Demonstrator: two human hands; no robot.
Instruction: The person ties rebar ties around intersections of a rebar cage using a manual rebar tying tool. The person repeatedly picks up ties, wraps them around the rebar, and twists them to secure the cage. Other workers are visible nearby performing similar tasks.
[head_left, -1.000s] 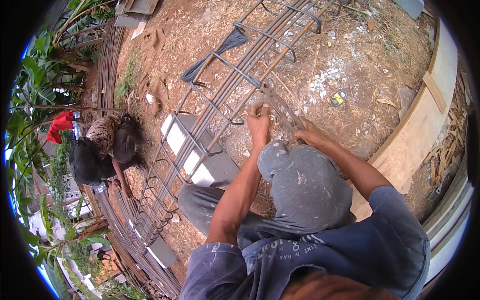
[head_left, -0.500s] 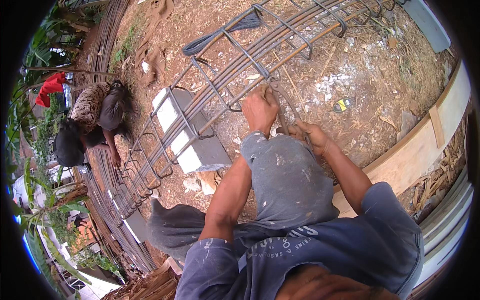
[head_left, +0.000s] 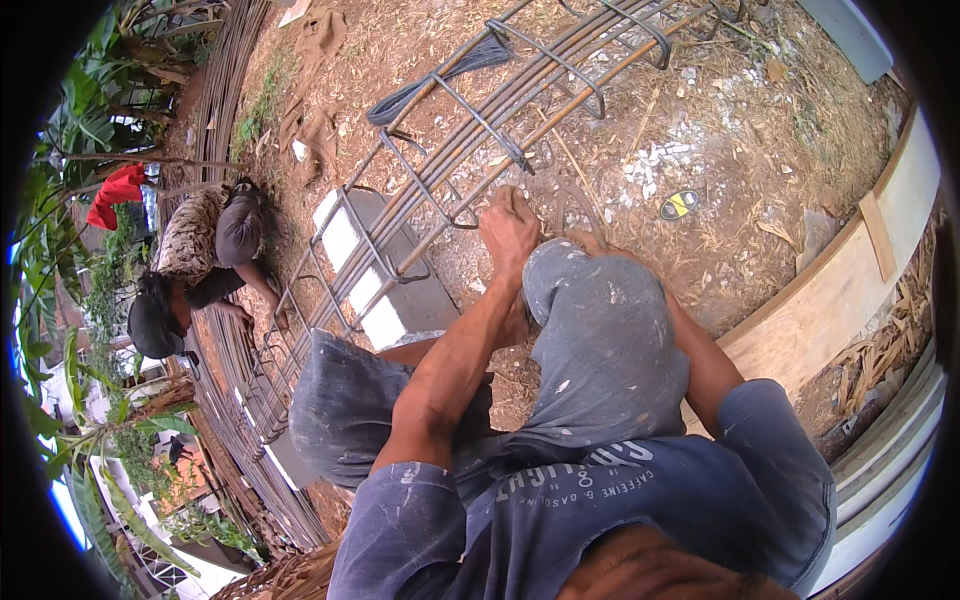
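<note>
My left hand (head_left: pixel 508 235) is closed just below the rebar cage (head_left: pixel 470 140), near the corner of a stirrup; whatever its fingers pinch is too small to make out. To its right, my right hand (head_left: pixel 590 241) grips the pincers (head_left: pixel 572 208), their jaws pointing up toward the cage and standing apart from the bars. My raised knee (head_left: pixel 590 300) hides most of that hand and the handle ends. The cage, long bars ringed by square stirrups, runs from upper right to lower left.
A white block (head_left: pixel 375 260) props the cage. Coiled tie wire (head_left: pixel 440 80) lies across its far side. At left a co-worker (head_left: pixel 200 250) crouches, reaching to the cage. A wooden board (head_left: pixel 820 320) curves along the right; a yellow-black oval thing (head_left: pixel 679 205) lies on the ground.
The pincers have come away from the stirrup corner. My left hand has shifted slightly down and left; my knee now covers more of the right hand. The co-worker's hands have moved right.
</note>
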